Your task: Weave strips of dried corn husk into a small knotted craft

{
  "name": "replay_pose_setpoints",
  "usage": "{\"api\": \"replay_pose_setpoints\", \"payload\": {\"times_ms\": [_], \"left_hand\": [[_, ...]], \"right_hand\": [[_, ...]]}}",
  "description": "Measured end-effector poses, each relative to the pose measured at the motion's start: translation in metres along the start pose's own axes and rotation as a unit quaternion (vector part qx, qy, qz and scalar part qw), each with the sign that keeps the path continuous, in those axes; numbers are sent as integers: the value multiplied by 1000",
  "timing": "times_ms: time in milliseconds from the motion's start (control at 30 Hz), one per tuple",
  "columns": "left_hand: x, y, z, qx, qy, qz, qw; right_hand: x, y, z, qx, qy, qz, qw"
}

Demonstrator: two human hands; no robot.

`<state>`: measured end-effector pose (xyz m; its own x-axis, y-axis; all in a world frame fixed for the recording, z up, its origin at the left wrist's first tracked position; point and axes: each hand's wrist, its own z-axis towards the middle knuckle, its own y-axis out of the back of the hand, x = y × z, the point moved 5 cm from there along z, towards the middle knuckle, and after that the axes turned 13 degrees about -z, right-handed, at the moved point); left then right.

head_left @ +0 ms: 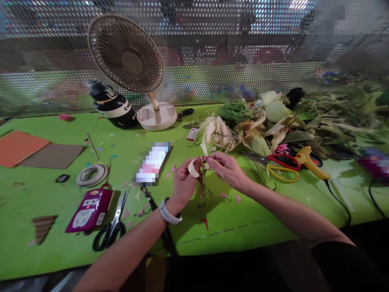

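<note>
Near the middle of the green table, my left hand (184,182), with a pale watch band on its wrist, is closed on a small bundle of dried husk (202,184). Its loose ends hang down below the fingers. A pale curled strip (193,168) loops beside the left fingertips. My right hand (226,168) meets the left from the right side, its thumb and forefinger pinched on a pale husk strip (204,142) that sticks up between the hands. The exact grip of the fingertips is partly hidden.
Behind the hands lie corn husks (223,136) and green string (235,110). Red-and-yellow scissors (284,167) and a yellow glue gun (311,164) are at right. At left are a phone (153,162), black scissors (113,229), a tape roll (79,178), a purple power box (91,211) and a fan (156,117).
</note>
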<state>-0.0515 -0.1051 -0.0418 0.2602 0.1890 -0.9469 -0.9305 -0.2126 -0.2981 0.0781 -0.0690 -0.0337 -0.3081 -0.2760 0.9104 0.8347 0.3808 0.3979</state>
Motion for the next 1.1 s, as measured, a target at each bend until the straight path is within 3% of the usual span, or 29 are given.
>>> {"api": "replay_pose_setpoints", "payload": {"times_ms": [133,300,533,667,900,1100], "left_hand": [[-6,-3,-2,17,-42,1,999],[-7,-1,-2,-11,-24,-56,998],[13,5,1,44,173,-46,983],[21,2,-5,90,226,-83,966],[20,1,-3,82,178,-110,974],[4,-2,-1,138,178,-55,973]], "right_hand": [[-1,-4,2,15,-2,102,995],[-6,0,-4,-54,7,147,988],[-11,4,-2,-68,28,117,990],[-14,5,-1,-65,23,86,994],[-13,9,2,-24,-4,105,994],[-18,17,7,-23,-20,124,992]]}}
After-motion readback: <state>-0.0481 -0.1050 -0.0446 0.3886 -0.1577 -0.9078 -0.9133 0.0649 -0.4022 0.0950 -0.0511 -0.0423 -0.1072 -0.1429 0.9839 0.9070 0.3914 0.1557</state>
